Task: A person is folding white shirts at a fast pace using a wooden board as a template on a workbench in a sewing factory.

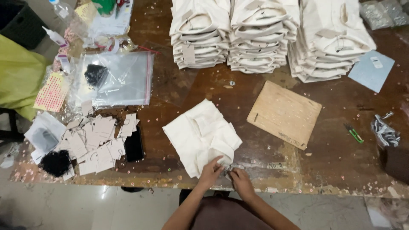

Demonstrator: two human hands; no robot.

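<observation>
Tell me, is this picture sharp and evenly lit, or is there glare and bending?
Head view: soft all over, the hands slightly blurred; glare on the clear plastic bag and the pale floor; the table edge bows from the wide lens; corners darker.

This is a garment finishing workshop. A worn, stained wooden worktable (238,93) carries three tall stacks of folded cream garments (260,34) along its far edge, each piece with a hang tag. Near the left edge lie a heap of loose paper tags (96,142), clear plastic bags (117,79), bundles of black tag strings (55,162) and sticker sheets (52,91). A plywood board (284,114) sits mid-table, a small green-handled thread snip (353,133) toward the right edge. Paper specks litter the tabletop.
</observation>
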